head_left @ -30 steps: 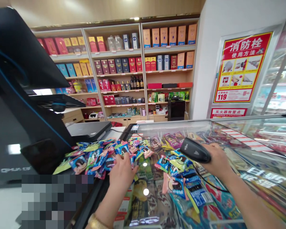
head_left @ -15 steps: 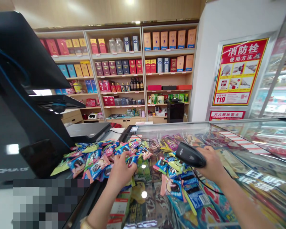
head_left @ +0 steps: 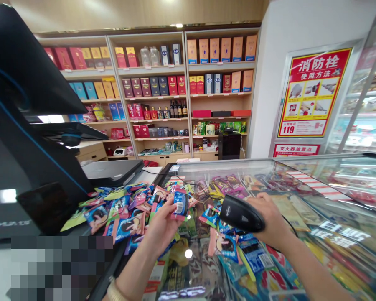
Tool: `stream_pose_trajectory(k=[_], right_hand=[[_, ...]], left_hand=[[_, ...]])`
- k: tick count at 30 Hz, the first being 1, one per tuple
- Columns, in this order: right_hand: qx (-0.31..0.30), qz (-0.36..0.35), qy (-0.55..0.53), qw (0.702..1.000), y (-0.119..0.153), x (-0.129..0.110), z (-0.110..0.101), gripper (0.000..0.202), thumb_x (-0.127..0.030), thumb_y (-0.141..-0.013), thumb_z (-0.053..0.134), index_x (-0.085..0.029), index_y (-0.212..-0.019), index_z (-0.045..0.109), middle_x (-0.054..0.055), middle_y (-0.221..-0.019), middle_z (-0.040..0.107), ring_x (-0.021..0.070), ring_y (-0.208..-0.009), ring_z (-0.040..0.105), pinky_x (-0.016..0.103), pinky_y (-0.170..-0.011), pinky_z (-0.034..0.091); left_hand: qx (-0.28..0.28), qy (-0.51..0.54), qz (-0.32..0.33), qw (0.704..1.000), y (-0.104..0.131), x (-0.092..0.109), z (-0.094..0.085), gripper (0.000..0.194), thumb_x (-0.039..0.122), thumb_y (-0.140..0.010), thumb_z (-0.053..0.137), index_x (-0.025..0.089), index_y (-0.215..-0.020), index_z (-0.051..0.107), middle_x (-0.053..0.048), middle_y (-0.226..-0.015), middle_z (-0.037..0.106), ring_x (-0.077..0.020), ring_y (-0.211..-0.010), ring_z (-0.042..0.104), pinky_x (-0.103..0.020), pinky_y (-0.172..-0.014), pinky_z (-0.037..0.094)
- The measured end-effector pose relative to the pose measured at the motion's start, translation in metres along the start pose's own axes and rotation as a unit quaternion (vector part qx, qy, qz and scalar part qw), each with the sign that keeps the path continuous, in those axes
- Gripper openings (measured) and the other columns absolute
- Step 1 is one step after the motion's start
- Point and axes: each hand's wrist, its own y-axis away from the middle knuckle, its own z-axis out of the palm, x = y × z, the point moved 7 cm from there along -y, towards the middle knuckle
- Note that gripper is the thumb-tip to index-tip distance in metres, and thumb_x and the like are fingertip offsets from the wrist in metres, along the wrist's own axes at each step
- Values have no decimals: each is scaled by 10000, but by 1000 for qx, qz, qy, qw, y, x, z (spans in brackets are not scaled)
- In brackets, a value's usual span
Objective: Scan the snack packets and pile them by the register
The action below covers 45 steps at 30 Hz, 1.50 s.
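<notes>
Between the thumb and fingers of my left hand [head_left: 164,228] is a small snack packet [head_left: 181,203], blue with pink ends, its barcode side facing up. My right hand [head_left: 271,219] is wrapped round a black barcode scanner [head_left: 242,213], whose head points left toward that packet. To the left of my left hand lies a heap of similar snack packets [head_left: 125,219] in blue, pink and green. Below the scanner, a smaller group of packets [head_left: 225,244] rests on the glass top [head_left: 203,255]; the scanner covers part of it.
A black checkout terminal [head_left: 34,146] stands at the left, with a flat dark device [head_left: 111,171] behind the heap. The scanner's cable [head_left: 175,177] crosses the glass. Shelves of boxed goods [head_left: 167,88] line the back wall, and a red fire-hydrant sign [head_left: 315,94] hangs at right.
My left hand has taken a packet from the heap and turned its barcode into view. The scanner in my right hand has shifted left and slightly down.
</notes>
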Motion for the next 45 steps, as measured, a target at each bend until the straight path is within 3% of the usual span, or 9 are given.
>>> stream_pose_trajectory(k=[6,11,20,25,28,32,35,39,45], right_hand=[[-30,3,-34,999,-3,-16,11,188,-363,-810,553,-209,-710,517,-23,-626,561,136,-596,471,321,-688,246],[-57,2,-30,998,-3,-18,18,213,-395,-805,576,-209,-718,519,-20,-644,573,139,-600,474,319,-696,244],[-70,6,-26,997,-3,-18,21,170,-360,-778,583,-209,-725,526,-15,-641,572,145,-606,481,319,-702,250],[-11,9,-4,1000,-1,-2,5,64,-216,-726,523,-204,-771,566,-13,-664,598,142,-620,510,322,-708,263],[37,30,45,998,4,21,-8,110,-222,-713,538,-201,-808,590,8,-703,635,157,-653,536,326,-727,291],[72,67,93,991,13,48,-18,117,-297,-748,567,-203,-809,599,38,-755,670,187,-724,578,322,-726,329],[70,89,109,988,16,59,-19,142,-345,-754,585,-203,-760,590,39,-724,657,185,-685,564,317,-703,336],[63,95,116,987,17,64,-17,171,-363,-758,601,-195,-784,606,45,-770,676,182,-685,564,312,-699,338],[65,106,127,984,22,72,-16,162,-363,-749,613,-204,-734,586,23,-687,655,179,-644,559,315,-700,338]], left_hand=[[4,-44,16,999,0,-9,-2,406,73,-735,671,159,-1125,598,-40,-899,680,-92,-655,622,-181,-550,505],[13,-41,14,999,2,-11,2,420,50,-731,665,156,-1135,612,-39,-901,693,-91,-639,622,-187,-550,510],[-6,-60,17,998,3,-10,4,376,78,-727,668,163,-1093,641,-29,-835,696,-101,-643,630,-201,-597,519],[-32,-152,66,986,3,-11,9,385,229,-730,721,189,-1100,620,-65,-1083,668,-145,-876,644,-207,-696,503],[-104,-287,139,942,10,-20,27,355,249,-764,684,194,-1095,568,-77,-1088,646,-182,-977,620,-278,-835,497],[-216,-480,270,806,31,-38,58,277,123,-766,599,201,-1025,536,-83,-1095,589,-203,-1075,559,-359,-974,440],[-276,-567,290,720,40,-54,70,329,44,-742,553,215,-1022,529,-86,-1150,577,-194,-1106,543,-344,-968,447],[-313,-616,294,661,44,-65,73,278,40,-783,512,217,-991,565,-89,-1207,591,-189,-1143,554,-344,-987,455],[-272,-652,356,612,49,-49,72,374,151,-793,600,250,-1154,600,-101,-1315,556,-233,-1243,504,-396,-1033,444]])
